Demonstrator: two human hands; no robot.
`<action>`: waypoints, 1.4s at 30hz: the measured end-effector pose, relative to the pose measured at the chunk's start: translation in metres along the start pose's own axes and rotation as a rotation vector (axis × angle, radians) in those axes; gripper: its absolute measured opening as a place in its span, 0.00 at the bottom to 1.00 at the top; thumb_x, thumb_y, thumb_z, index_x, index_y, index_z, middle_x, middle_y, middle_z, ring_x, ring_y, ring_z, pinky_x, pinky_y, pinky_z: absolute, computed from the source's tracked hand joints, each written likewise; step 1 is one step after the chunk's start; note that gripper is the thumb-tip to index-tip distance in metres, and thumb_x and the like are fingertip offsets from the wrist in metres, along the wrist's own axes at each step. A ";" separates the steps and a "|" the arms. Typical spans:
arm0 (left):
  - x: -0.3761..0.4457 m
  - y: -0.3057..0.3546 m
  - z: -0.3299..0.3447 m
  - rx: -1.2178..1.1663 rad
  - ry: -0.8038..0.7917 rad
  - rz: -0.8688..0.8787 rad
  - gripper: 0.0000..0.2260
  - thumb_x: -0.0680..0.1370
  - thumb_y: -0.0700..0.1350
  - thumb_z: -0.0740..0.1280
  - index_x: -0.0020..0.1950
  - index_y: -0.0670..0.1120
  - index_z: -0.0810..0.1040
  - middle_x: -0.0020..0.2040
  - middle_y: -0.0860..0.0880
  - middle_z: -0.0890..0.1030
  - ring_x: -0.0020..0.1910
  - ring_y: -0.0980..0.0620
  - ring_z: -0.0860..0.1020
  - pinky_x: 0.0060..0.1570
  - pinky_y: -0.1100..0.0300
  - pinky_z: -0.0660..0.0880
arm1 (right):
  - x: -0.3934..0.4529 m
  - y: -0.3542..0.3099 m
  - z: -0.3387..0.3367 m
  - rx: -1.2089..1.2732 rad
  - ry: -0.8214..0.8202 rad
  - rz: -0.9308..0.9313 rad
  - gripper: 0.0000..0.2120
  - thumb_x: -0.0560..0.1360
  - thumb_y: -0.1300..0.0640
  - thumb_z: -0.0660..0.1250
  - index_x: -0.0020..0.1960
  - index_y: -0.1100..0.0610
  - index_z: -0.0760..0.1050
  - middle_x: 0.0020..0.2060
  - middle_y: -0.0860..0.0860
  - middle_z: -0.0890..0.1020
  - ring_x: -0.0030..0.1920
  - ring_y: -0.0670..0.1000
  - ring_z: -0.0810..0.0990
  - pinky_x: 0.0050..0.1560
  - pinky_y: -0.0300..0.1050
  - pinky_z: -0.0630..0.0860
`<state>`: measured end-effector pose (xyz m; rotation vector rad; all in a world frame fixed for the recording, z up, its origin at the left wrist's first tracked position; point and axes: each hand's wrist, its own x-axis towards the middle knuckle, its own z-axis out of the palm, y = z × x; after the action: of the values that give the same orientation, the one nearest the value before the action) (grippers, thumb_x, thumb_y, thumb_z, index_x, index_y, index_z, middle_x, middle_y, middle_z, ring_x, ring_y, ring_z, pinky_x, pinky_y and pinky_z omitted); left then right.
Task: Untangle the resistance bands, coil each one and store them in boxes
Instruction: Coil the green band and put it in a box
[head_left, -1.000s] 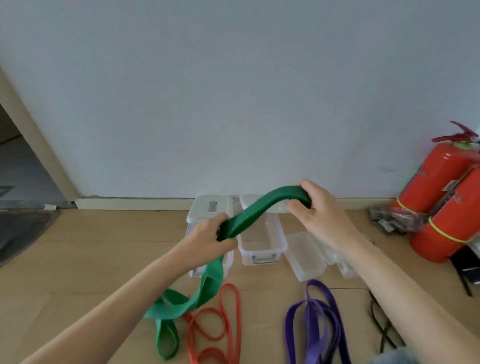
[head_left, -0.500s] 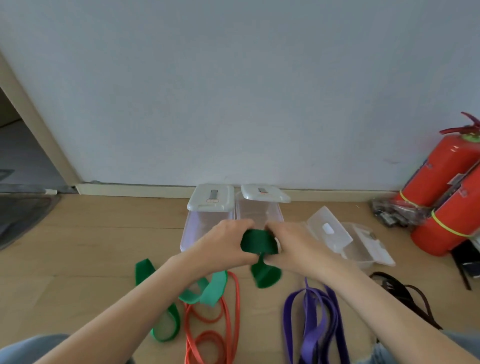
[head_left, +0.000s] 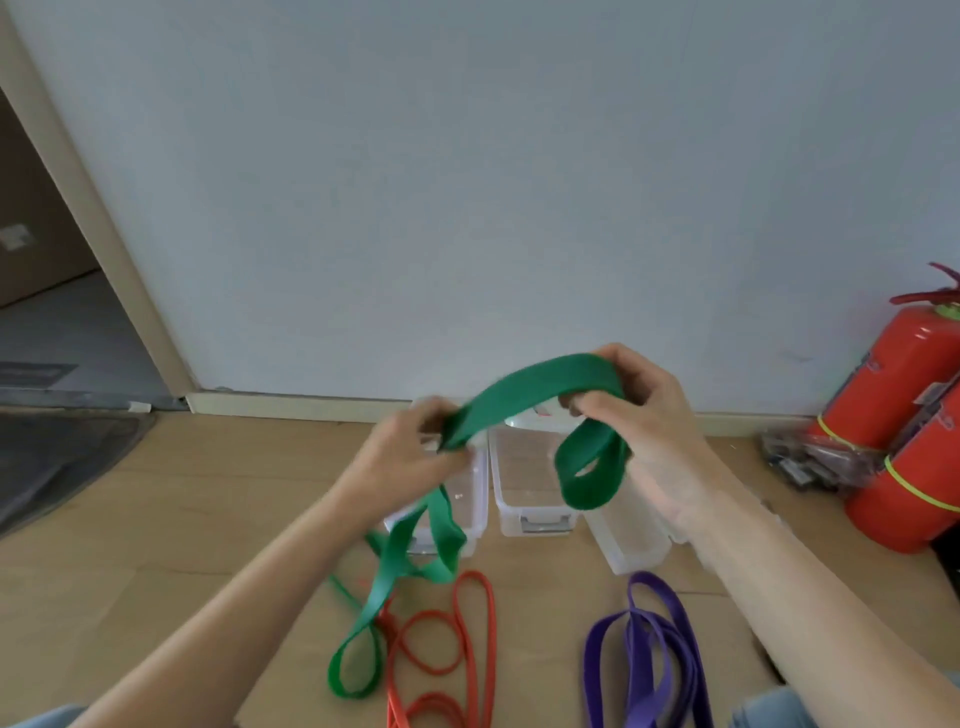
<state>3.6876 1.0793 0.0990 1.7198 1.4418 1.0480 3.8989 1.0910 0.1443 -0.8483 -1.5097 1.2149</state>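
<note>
Both hands pinched green band: left hand at 9 o'clock, right hand at 3. Started coil could spring open if right fingers slackened.

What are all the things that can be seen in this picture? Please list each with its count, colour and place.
green band: 1, green, held up between both hands, its tail hanging to the floor
orange band: 1, orange-red, on the floor, near centre
purple band: 1, purple, on the floor, right of the orange one
boxes: at least 3, clear plastic, on the floor by the wall
fire extinguishers: 2, red, far right
floor: 1, light wood
wall: 1, pale grey
left hand: 1, grips the green band
right hand: 1, grips the green band
</note>
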 end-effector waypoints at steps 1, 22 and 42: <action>0.001 0.016 -0.018 -0.117 0.046 0.072 0.05 0.70 0.45 0.69 0.44 0.51 0.77 0.40 0.56 0.81 0.42 0.61 0.79 0.44 0.69 0.73 | 0.004 -0.004 -0.003 -0.076 0.000 -0.052 0.04 0.68 0.63 0.70 0.40 0.57 0.76 0.33 0.53 0.77 0.36 0.47 0.75 0.37 0.35 0.72; -0.010 -0.036 0.046 0.217 -0.075 -0.012 0.11 0.70 0.37 0.65 0.51 0.45 0.71 0.41 0.41 0.78 0.37 0.50 0.75 0.37 0.60 0.71 | 0.009 0.011 0.021 -0.183 -0.145 0.100 0.08 0.63 0.69 0.69 0.33 0.57 0.75 0.25 0.49 0.74 0.26 0.45 0.72 0.29 0.36 0.68; 0.005 0.011 -0.005 0.101 -0.529 -0.146 0.08 0.69 0.40 0.73 0.43 0.48 0.76 0.29 0.59 0.74 0.30 0.59 0.72 0.31 0.70 0.68 | -0.007 0.036 -0.028 -0.849 -0.505 0.459 0.46 0.64 0.41 0.75 0.74 0.44 0.54 0.72 0.42 0.62 0.70 0.43 0.62 0.67 0.39 0.62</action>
<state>3.6888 1.0821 0.1116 1.7573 1.2611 0.4002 3.9252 1.1014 0.1078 -1.5905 -2.4053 1.1415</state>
